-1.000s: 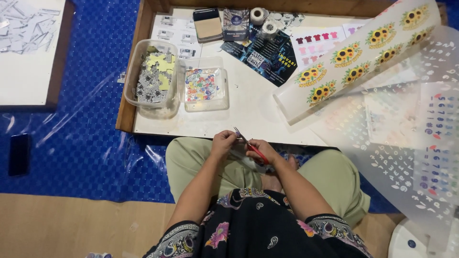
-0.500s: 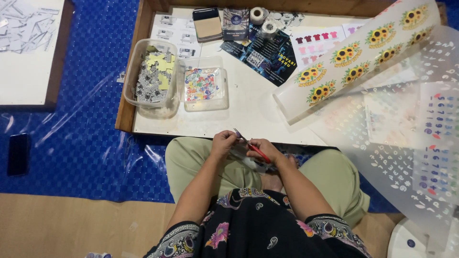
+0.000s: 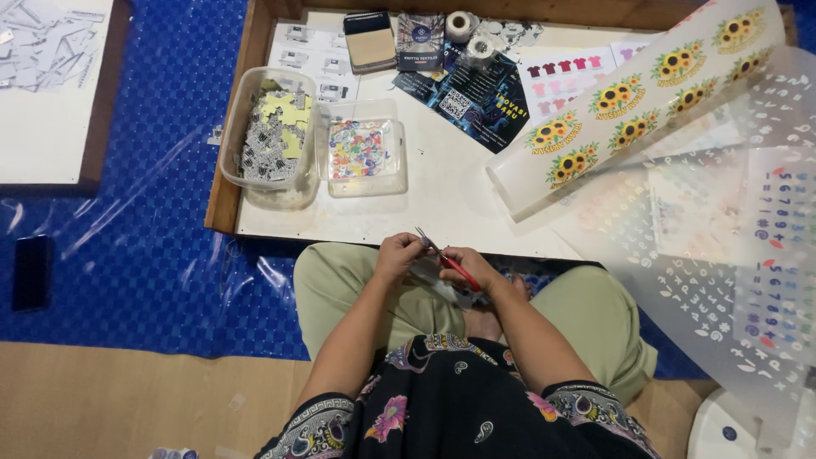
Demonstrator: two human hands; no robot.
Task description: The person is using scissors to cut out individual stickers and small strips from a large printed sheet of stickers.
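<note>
I sit cross-legged on the floor in front of a low white table (image 3: 442, 191). My right hand (image 3: 476, 270) grips red-handled scissors (image 3: 444, 258), their blades pointing up and left. My left hand (image 3: 398, 255) pinches a small piece at the blade tips; the piece is too small to tell what it is. Both hands hover over my lap, just below the table's front edge.
Two clear plastic tubs stand at the table's left: one with grey and yellow cut-outs (image 3: 270, 136), one with colourful small pieces (image 3: 364, 153). A sunflower sticker sheet (image 3: 629, 110) and translucent printed films (image 3: 739, 255) spread to the right. Tape rolls (image 3: 461, 25) and a dark leaflet (image 3: 476, 93) lie at the back.
Both hands stay over my lap with only slight finger and scissor movement; nothing else has moved.
</note>
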